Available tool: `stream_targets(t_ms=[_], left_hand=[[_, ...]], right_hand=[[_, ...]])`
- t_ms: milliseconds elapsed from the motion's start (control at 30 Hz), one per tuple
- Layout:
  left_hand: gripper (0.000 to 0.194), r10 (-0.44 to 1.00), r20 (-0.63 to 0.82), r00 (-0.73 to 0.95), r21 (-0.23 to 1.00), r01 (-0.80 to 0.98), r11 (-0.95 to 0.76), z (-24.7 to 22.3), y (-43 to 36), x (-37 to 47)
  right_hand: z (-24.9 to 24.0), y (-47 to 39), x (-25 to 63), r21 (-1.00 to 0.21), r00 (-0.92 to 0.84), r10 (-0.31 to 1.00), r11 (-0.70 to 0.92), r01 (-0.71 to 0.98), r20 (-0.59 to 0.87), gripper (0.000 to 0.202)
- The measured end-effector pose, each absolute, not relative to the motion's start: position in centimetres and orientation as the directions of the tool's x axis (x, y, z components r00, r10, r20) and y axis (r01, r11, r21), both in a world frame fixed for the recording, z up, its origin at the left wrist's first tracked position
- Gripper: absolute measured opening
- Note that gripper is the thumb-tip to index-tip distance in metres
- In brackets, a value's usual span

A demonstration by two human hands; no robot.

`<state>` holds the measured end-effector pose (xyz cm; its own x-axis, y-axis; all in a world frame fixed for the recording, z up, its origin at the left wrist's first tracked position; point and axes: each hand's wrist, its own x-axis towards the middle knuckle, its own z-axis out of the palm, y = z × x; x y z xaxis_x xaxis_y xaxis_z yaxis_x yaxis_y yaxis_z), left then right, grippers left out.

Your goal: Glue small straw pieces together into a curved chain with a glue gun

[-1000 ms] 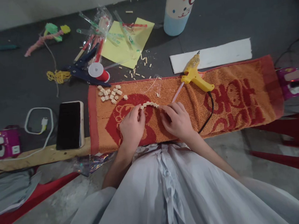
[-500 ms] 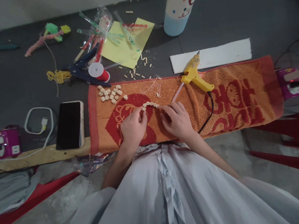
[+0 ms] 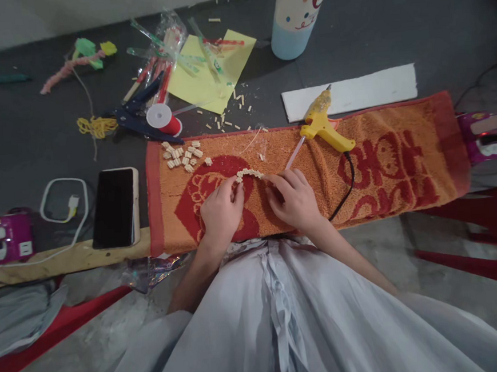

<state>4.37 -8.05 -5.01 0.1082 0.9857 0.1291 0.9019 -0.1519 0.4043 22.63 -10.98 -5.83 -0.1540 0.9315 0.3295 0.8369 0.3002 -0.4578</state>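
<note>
A curved strand of small pale wooden pieces [image 3: 250,172] arches between my two hands, just over the orange and red towel [image 3: 373,193]. My left hand [image 3: 223,208] pinches its left end between thumb and fingers. At the strand's right end, my right hand [image 3: 294,196] has its fingertips closed on the tip. Several loose pale wooden bundles [image 3: 181,154] lie on the towel's upper left part. To the right of my hands, a yellow glue gun [image 3: 323,125] rests across the towel's top edge with a clear glue stick in its rear.
Beyond the towel lie a white board [image 3: 353,92], a spool of red thread [image 3: 163,119], dark blue cutters [image 3: 140,117] and yellow paper [image 3: 210,91] with wood scraps. A bottle [image 3: 296,27] stands at the back. A phone [image 3: 115,208] lies at left; a black cord [image 3: 347,192] trails from the glue gun.
</note>
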Motion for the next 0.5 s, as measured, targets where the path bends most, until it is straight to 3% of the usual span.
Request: stream_targets(t_ms=[500], left_hand=[[0.019,0.995,0.08,0.066,0.43,0.898,-0.094,-4.66,-8.08,4.53]], right_hand=[[-5.56,-10.89,22.53,-0.389,-0.172,0.892,0.346,0.854,0.417,0.023]])
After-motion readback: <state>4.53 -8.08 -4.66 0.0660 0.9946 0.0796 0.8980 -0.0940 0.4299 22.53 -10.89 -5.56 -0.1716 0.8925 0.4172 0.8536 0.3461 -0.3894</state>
